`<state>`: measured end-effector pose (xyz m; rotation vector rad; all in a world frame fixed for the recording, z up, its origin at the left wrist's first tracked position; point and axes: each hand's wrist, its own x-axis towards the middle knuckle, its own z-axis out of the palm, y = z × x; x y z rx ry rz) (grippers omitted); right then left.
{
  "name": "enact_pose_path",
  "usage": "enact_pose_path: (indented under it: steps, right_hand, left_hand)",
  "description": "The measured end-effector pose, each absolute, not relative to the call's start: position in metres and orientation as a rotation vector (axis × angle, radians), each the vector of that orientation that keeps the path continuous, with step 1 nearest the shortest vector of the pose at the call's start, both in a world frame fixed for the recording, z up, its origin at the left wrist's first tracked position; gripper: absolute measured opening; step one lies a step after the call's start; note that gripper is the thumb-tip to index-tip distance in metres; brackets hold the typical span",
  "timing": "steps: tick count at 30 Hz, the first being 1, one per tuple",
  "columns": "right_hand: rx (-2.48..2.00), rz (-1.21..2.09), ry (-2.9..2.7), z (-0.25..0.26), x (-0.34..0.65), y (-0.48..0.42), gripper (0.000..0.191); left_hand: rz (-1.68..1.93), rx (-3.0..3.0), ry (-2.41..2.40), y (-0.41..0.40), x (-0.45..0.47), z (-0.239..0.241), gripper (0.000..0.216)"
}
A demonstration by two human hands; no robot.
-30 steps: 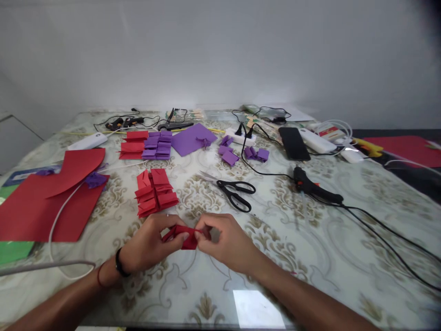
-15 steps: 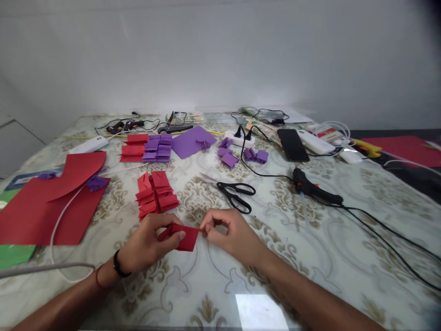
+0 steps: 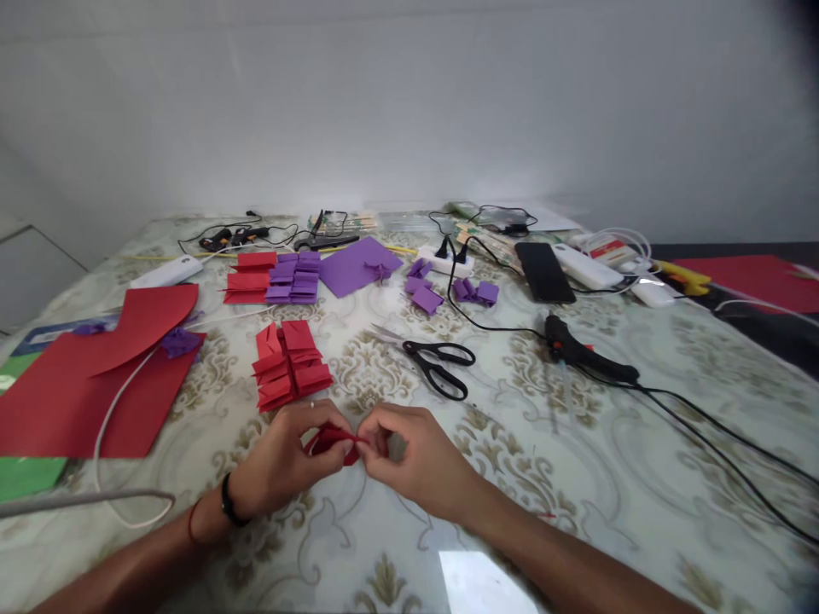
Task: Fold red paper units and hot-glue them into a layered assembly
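A small folded piece of red paper (image 3: 329, 437) is held between my two hands over the near middle of the table. My left hand (image 3: 298, 456), with a black band at the wrist, pinches it between thumb and fingers. The thumb and forefinger of my right hand (image 3: 413, 456) pinch its right end. My fingers hide much of the fold. Just beyond my left hand lies a cluster of folded red paper pieces (image 3: 291, 367). Black-handled scissors (image 3: 438, 354) lie open past my right hand, blades pointing left.
A black glue gun (image 3: 589, 351) with its cable lies on the right. Red sheets (image 3: 95, 401) cover the left side. Folded purple pieces (image 3: 294, 277), a purple sheet (image 3: 355, 264), a power strip (image 3: 441, 258) and a phone (image 3: 543, 271) are farther back.
The red paper has turned from showing a flat face to a pinched, edge-on shape. My right hand has moved left, close against my left. A small red scrap now shows beside my right forearm.
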<state>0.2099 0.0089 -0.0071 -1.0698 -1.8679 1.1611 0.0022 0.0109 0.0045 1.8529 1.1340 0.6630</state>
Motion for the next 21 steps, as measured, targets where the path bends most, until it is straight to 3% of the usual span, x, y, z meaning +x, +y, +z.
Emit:
enact_pose_path:
  steps: [21]
  right_hand:
    - [-1.074, 1.149, -1.759, 0.001, 0.215, 0.012, 0.009]
  left_hand:
    - [0.58, 1.857, 1.246, 0.017, -0.006, 0.008, 0.014]
